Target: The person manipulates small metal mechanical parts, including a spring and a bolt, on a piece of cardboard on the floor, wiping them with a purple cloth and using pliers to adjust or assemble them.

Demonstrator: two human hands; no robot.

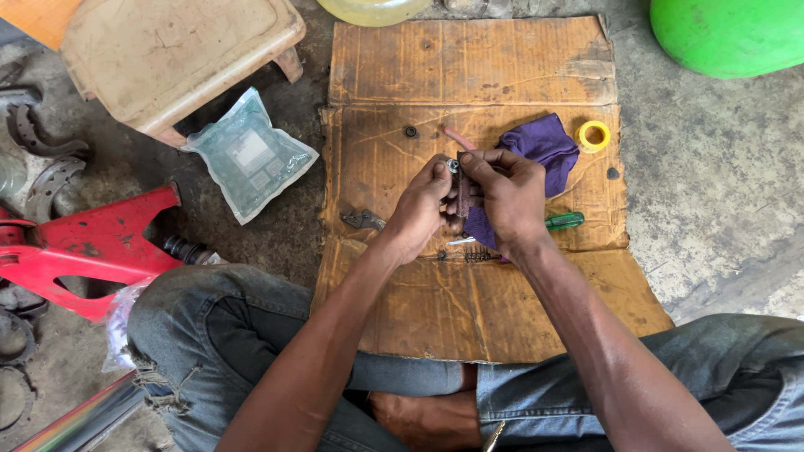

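Both hands raised over the middle of the flattened brown cardboard sheet. Left hand and right hand both closed on one small dark rusty metal part, fingertips clamped at its top.

On the sheet:
- one purple cloth, far right
- one yellow tape roll, near right edge
- one green-handled screwdriver
- one small black ring
- one coil spring

Near edge bare.

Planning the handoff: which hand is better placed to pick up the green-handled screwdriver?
Right, probably. The right hand sits just above the green-handled screwdriver; the left hand is farther off, across the small metal part both hold.
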